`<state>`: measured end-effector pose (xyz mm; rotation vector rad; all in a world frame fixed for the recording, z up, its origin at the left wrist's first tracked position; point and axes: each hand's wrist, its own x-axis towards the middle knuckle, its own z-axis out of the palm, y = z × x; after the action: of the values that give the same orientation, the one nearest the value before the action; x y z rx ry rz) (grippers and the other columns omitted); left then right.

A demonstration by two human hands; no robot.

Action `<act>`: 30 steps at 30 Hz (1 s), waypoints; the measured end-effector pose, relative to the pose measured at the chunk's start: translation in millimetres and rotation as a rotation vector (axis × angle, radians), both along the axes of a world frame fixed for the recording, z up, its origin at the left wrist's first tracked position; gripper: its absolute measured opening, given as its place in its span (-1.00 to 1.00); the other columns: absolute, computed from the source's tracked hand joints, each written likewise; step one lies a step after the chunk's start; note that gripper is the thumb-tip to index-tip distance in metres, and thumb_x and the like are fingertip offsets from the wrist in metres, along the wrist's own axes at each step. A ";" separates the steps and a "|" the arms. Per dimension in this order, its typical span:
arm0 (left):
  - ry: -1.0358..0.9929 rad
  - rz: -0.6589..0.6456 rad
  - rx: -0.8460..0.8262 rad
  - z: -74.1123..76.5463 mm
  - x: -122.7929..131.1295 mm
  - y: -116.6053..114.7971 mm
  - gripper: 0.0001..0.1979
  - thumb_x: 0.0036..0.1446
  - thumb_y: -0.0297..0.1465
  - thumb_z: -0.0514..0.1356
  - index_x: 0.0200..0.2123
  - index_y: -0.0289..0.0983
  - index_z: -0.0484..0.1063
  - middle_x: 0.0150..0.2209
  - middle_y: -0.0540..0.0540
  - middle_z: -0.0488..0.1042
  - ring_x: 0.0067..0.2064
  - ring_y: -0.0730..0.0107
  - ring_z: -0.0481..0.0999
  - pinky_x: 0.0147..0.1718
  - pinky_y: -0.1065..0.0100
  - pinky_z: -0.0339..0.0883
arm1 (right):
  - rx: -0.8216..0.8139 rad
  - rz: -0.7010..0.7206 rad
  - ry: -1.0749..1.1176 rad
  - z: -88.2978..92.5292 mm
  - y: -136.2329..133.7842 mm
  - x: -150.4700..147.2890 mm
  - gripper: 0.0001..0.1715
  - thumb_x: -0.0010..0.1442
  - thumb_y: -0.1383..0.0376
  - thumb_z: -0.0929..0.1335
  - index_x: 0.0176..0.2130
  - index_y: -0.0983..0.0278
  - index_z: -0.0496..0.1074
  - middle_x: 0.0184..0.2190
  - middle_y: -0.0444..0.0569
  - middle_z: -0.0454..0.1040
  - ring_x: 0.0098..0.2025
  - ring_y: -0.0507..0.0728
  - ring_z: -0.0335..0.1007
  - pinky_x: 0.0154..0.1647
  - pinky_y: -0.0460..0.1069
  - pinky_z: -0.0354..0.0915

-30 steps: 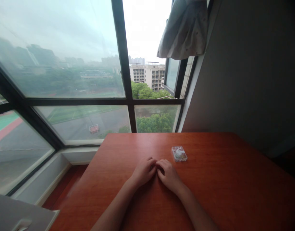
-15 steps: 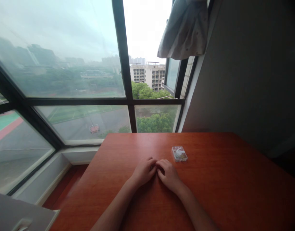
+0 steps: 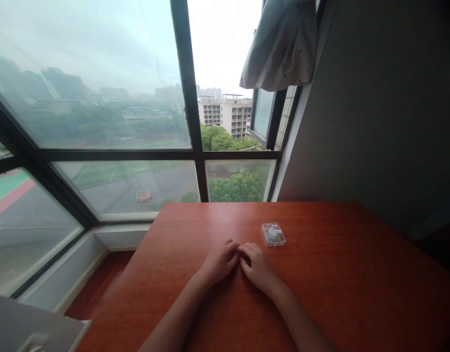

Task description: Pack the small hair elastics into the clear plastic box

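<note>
My left hand [image 3: 220, 260] rests on the reddish-brown table [image 3: 338, 274], its fingers curled and pressed together. Its fingertips meet those of my right hand [image 3: 256, 264], which is curled in the same way. Whatever may be between the fingertips is too small or hidden to make out. Just beyond my right hand, a little to its right, a small clear plastic box [image 3: 274, 234] lies flat on the table, with small pieces and a whitish shape visible in it.
Dark-framed windows [image 3: 199, 155] stand behind the table's far edge. A grey curtain [image 3: 281, 54] hangs at the upper right beside a dark wall [image 3: 371, 122]. At the lower left is a pale piece of furniture [image 3: 30, 325].
</note>
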<state>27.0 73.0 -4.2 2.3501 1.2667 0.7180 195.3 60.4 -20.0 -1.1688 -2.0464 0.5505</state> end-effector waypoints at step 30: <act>0.012 0.006 -0.004 0.8 0.1 0.1 -0.89 0.14 -0.47 0.09 -0.32 -0.25 0.41 -0.28 -0.07 0.43 -0.23 0.35 0.40 -0.25 0.37 0.22 | 0.024 -0.008 -0.017 1.3 -1.0 -0.9 -0.70 0.10 0.48 0.24 -0.21 0.22 0.45 -0.26 -0.03 0.49 -0.18 0.15 0.37 -0.11 0.04 0.31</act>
<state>27.1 73.0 -3.4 2.3524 1.2799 0.7035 194.4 59.4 -18.7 -1.1716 -2.0562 0.5124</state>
